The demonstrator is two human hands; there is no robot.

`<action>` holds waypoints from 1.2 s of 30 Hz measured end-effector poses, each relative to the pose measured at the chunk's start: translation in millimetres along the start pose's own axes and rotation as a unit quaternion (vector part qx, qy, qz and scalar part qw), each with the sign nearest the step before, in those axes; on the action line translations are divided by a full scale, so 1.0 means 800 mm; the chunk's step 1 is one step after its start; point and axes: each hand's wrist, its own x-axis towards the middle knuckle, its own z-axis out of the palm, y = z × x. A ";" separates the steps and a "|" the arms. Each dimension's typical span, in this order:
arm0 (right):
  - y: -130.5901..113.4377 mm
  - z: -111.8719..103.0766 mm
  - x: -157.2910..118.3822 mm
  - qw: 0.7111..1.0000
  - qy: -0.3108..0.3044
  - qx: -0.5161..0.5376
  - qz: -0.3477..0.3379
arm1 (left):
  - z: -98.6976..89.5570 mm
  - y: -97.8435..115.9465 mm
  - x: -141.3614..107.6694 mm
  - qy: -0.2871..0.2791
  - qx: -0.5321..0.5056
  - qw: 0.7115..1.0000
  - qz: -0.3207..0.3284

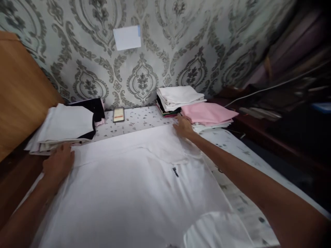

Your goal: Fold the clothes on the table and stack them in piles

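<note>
Head view, one: worn on the person's head, facing forward and down. Range: close above the white garment (124, 196), which fills my lower centre (right edge of frame blurred). Left hand (59, 161) and right hand (184, 127) I see from behind, farther up the frame; patterned wall (142, 79) spans the top.

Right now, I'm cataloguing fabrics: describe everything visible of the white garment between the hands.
The white garment, apparently soft cloth, lies spread and creased on a patterned surface, running out of frame below. A small dark mark sits right of centre. The left hand touches its far left corner, the right hand its far right.
</note>
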 end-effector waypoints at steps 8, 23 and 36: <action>-0.004 -0.078 -0.140 0.939 -0.150 0.208 -0.230 | -0.043 0.158 -0.061 -0.136 -0.373 0.873 0.284; -0.010 -0.069 -0.195 0.971 -0.005 0.216 -0.107 | -0.050 0.384 -0.105 -0.022 -0.177 0.914 0.364; 0.003 -0.077 -0.199 0.979 0.009 0.179 -0.100 | -0.056 0.286 -0.075 -0.102 -0.215 0.938 0.250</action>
